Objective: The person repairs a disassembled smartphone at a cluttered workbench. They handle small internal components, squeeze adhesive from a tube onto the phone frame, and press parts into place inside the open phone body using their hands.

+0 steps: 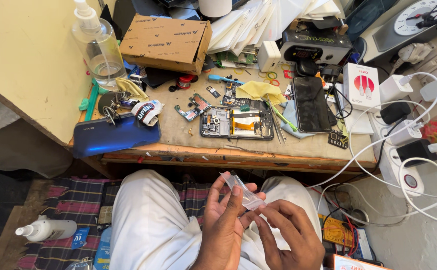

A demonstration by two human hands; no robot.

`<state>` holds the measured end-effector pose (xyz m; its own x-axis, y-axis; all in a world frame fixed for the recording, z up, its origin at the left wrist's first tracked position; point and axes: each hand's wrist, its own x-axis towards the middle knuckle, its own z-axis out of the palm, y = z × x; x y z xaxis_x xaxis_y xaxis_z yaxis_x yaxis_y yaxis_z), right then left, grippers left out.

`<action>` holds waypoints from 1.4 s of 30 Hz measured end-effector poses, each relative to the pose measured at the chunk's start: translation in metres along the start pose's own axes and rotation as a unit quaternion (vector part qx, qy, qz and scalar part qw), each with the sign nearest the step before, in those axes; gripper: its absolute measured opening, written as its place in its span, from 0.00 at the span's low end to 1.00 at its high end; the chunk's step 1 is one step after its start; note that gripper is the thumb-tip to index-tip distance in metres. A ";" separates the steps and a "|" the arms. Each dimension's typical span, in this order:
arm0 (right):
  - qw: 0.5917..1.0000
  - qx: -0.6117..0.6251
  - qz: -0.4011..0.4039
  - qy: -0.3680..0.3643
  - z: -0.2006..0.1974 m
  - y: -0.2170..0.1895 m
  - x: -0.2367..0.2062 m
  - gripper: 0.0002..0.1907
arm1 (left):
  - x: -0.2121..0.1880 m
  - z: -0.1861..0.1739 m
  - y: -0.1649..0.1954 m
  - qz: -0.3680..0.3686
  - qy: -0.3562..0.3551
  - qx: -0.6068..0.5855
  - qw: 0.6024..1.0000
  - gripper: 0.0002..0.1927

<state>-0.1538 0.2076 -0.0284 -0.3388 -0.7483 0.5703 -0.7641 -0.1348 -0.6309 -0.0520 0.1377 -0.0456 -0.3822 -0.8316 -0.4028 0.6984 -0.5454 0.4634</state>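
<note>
Fingers (236,192) of the left hand (223,225) close lightly on a small clear plastic sleeve (243,192), while the right hand (291,235) pinches its lower end, perhaps peeling it. Both work over the lap, below the counter's (188,132) front edge. Near that edge lies an opened phone (237,124); a blue back cover (116,135) overhangs the left corner.

Just the one camera here, strapped to my head and pointing steeply down. It's close over my lap, so my hands (251,220) fill the bottom middle of the shot, with my knees under them. Further up it faces the worktop (188,150) edge-on from right in front, catching its whole width. The floor shows at both sides.
</note>
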 end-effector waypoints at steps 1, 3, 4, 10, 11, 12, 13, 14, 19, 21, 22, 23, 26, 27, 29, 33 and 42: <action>1.000 -0.004 -0.004 0.000 0.001 0.000 -0.001 0.15 | 0.000 0.000 0.000 0.001 0.002 0.000 1.000 0.38; 1.000 -0.011 -0.013 0.001 0.002 -0.001 -0.001 0.15 | 0.000 0.000 0.001 0.002 0.006 0.000 1.000 0.37; 1.000 -0.017 -0.012 -0.003 0.003 -0.001 -0.001 0.15 | 0.001 0.000 0.001 0.008 0.004 0.002 1.000 0.36; 1.000 -0.005 0.012 -0.019 0.004 0.002 0.000 0.16 | 0.000 -0.002 -0.006 0.105 0.001 0.070 0.992 0.38; 0.999 -0.003 0.024 -0.023 0.005 0.004 0.000 0.18 | 0.001 -0.003 -0.008 0.126 0.000 0.080 0.989 0.38; 0.999 -0.001 0.035 -0.028 0.006 0.005 -0.001 0.19 | 0.002 -0.005 -0.010 0.148 -0.001 0.090 0.985 0.39; 0.999 0.006 0.043 -0.031 0.007 0.009 0.000 0.18 | 0.003 -0.006 -0.012 0.166 -0.015 0.097 0.981 0.40; 0.998 0.013 0.053 -0.035 0.007 0.012 0.000 0.18 | 0.004 -0.008 -0.014 0.184 -0.028 0.105 0.977 0.41; 0.978 0.173 0.109 -0.028 0.006 0.035 0.000 0.10 | 0.005 -0.016 -0.015 0.184 -0.096 0.132 0.969 0.32; 0.947 0.287 0.141 -0.019 0.002 0.044 0.001 0.05 | 0.007 -0.019 -0.007 0.149 -0.115 0.132 0.973 0.27; 0.935 0.298 0.193 -0.019 0.000 0.048 0.001 0.05 | 0.006 -0.021 -0.002 0.132 -0.121 0.145 0.973 0.24; 0.919 0.309 0.245 -0.020 -0.003 0.051 0.001 0.04 | 0.005 -0.023 0.003 0.114 -0.126 0.158 0.973 0.22; 0.900 0.327 0.288 -0.033 -0.009 0.055 0.000 0.04 | 0.002 -0.022 0.013 0.098 -0.136 0.188 0.968 0.18; 0.899 0.331 0.284 -0.040 -0.010 0.055 -0.001 0.03 | 0.002 -0.021 0.015 0.099 -0.137 0.197 0.966 0.17; 0.900 0.325 0.285 -0.047 -0.012 0.054 -0.001 0.03 | 0.000 -0.018 0.016 0.104 -0.143 0.206 0.962 0.16; 0.905 0.315 0.284 -0.047 -0.014 0.052 0.000 0.03 | -0.001 -0.015 0.019 0.106 -0.148 0.220 0.958 0.14; 0.917 0.307 0.237 -0.092 -0.021 0.050 0.003 0.04 | -0.004 -0.010 0.028 0.103 -0.136 0.251 0.953 0.17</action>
<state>-0.2042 0.2122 -0.0471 -0.4120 -0.9065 0.0920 -0.0816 -0.0638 -0.9946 -0.0250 0.1267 -0.0384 -0.4579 -0.8859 -0.0743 0.4251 -0.2916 0.8569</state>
